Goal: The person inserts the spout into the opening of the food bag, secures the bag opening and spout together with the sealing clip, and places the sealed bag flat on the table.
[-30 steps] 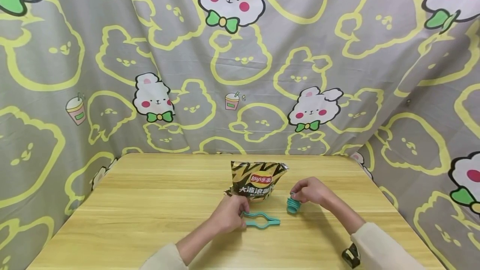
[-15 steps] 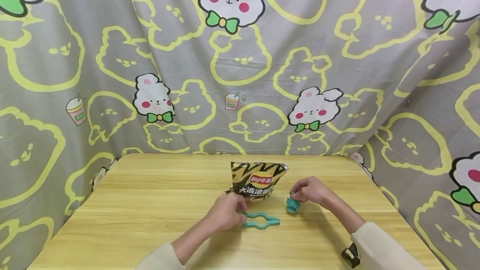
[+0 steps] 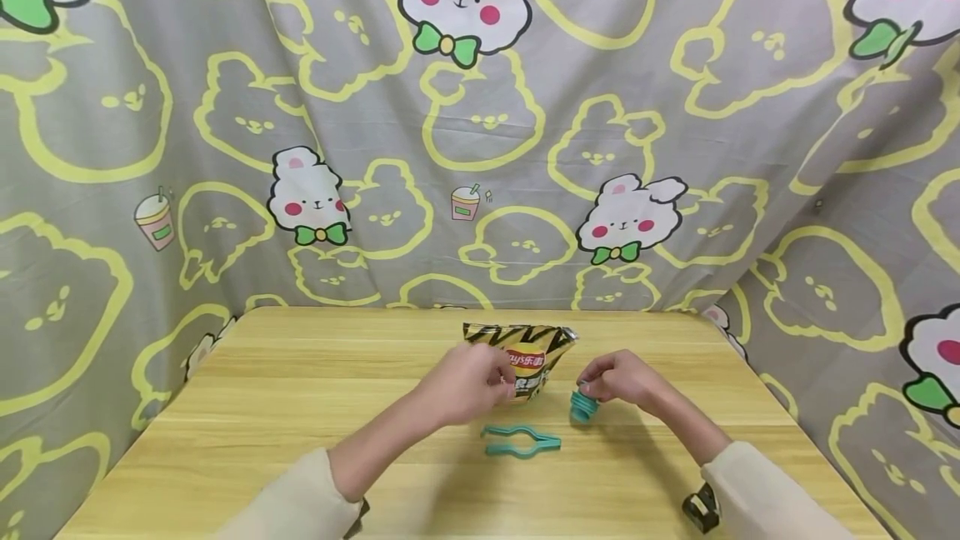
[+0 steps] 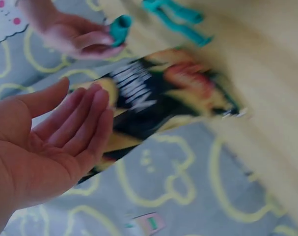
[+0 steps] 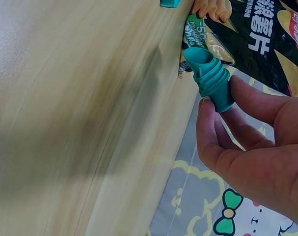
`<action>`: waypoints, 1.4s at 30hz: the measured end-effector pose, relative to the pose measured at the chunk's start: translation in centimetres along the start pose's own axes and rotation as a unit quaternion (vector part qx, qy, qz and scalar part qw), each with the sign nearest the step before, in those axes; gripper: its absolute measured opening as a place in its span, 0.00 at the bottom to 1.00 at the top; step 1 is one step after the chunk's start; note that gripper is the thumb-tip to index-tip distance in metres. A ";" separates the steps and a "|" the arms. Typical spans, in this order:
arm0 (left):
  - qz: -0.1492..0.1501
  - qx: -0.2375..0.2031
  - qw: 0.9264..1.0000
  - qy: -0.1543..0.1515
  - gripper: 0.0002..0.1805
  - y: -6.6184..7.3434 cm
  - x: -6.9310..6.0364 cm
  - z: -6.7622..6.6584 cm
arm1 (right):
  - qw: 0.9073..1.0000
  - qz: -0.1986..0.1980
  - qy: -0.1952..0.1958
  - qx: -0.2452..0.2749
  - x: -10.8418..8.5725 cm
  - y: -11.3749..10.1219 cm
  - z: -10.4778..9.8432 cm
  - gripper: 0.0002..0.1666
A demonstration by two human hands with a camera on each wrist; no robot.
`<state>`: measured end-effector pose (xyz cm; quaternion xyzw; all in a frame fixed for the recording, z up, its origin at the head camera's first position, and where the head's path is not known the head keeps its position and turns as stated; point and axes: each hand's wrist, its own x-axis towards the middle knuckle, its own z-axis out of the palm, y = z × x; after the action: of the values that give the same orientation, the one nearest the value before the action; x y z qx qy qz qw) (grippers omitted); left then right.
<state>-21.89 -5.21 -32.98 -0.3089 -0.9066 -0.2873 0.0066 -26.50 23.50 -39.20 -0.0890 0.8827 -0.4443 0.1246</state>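
Observation:
My right hand [image 3: 622,377] pinches a teal ribbed hollow spout [image 5: 215,81] between thumb and fingers, just above the table, its wide mouth facing away from the palm. My left hand [image 3: 465,382] is raised in front of a black-and-yellow Lay's chip bag [image 3: 555,347] and covers part of its label. In the left wrist view that hand's fingers [image 4: 82,118] are loosely bent with nothing between them; whether they touch the bag is unclear. A teal tong-shaped clip [image 3: 551,443] lies on the table below the left hand, its two arms apart at the left end.
The wooden table [image 3: 300,373] meets a patterned grey curtain [image 3: 375,123] at its back and sides. A small black object [image 3: 701,509] shows beside the right sleeve, and another dark piece [image 3: 360,517] is partly hidden by the left sleeve.
My left hand has left the open end of the teal clip and risen in front of the chip bag. The right hand, still pinching the spout, has barely moved.

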 end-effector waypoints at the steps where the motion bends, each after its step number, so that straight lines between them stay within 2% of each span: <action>1: 0.008 0.010 1.000 0.011 0.03 0.6 0.3 -0.5 | 1.000 0.000 0.000 0.003 0.0 0.0 0.0 0.14; 7: 0.049 0.061 0.993 0.092 0.03 3.3 1.9 -2.6 | 1.000 0.001 0.002 0.016 0.3 -0.4 0.0 0.12; 12: 0.058 0.072 0.987 0.130 0.06 4.0 3.3 -2.9 | 1.000 0.004 0.005 0.018 0.5 -0.8 0.1 0.12; 17: 0.047 0.073 0.985 0.146 0.11 3.3 4.3 -2.2 | 1.000 0.002 0.004 0.019 0.5 -1.0 0.2 0.11; 24: 0.025 0.034 0.988 0.151 0.11 1.5 4.8 -0.6 | 1.000 0.005 0.005 0.021 0.5 -1.0 0.1 0.11; 28: 0.042 0.027 0.983 0.176 0.06 0.8 5.1 -0.1 | 1.000 0.003 0.005 0.018 0.5 -1.1 0.0 0.11; 32: 0.059 0.029 0.979 0.195 0.02 0.6 5.5 0.1 | 1.000 0.002 0.008 0.012 0.6 -1.3 -0.1 0.11; 42: 0.051 0.033 0.978 0.200 0.07 0.7 5.8 0.2 | 0.999 -0.002 0.027 -0.021 0.4 -2.8 -2.0 0.11</action>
<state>-26.14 -1.40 -31.73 -0.2905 -0.8789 -0.3126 0.2129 -27.33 23.33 -35.84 -0.0814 0.8948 -0.4279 0.0977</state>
